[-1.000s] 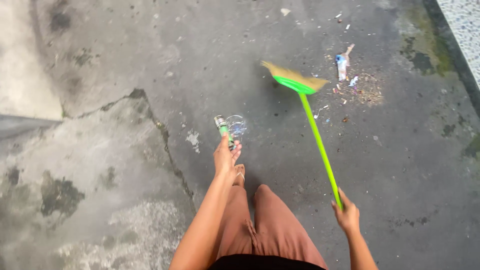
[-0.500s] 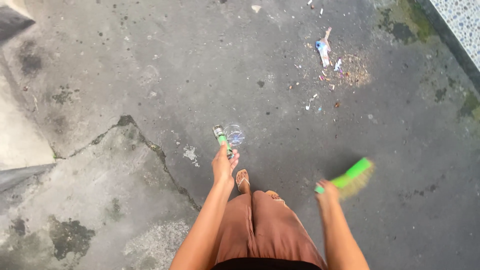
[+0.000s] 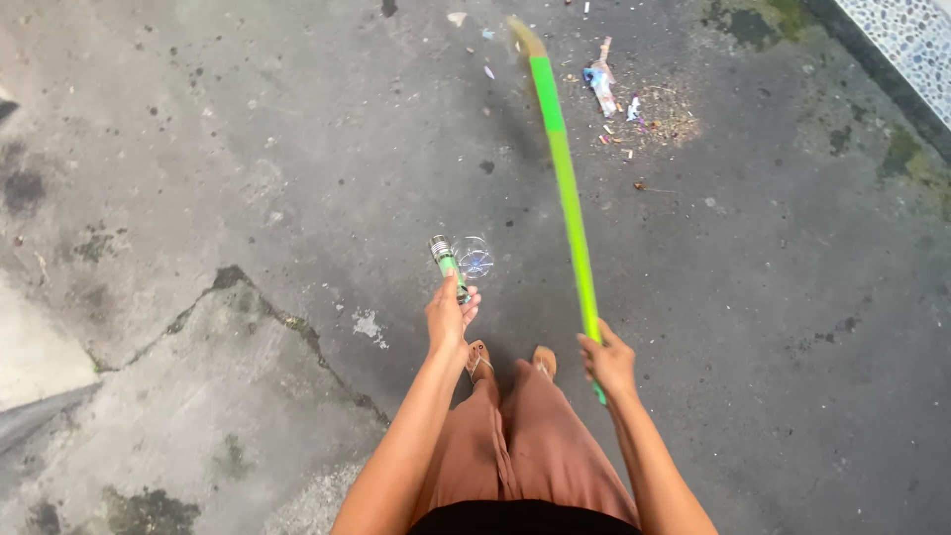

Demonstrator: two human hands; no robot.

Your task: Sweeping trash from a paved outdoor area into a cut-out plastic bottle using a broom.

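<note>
My right hand [image 3: 607, 361] grips the lower end of a bright green broom handle [image 3: 567, 188]. The handle reaches forward over the grey concrete floor, and its straw head [image 3: 523, 35] is near the top edge, blurred. My left hand [image 3: 448, 315] holds a small green tube with a metal cap [image 3: 445, 260] together with a clear plastic cup [image 3: 474, 257]. Ahead and to the right of the broom lies a small heap of swept litter [image 3: 634, 109] with paper scraps and dust.
Cracked, stained concrete [image 3: 238, 287] spreads to the left, with a paler slab at the far left. A pebbled raised edge [image 3: 906, 40] runs along the top right corner. My sandalled feet [image 3: 510, 362] and brown trousers are below the hands.
The broom has swung from low beside my right side to stretched out forward, its head beside the litter heap. My left hand keeps the tube and cup. The view has shifted forward slightly.
</note>
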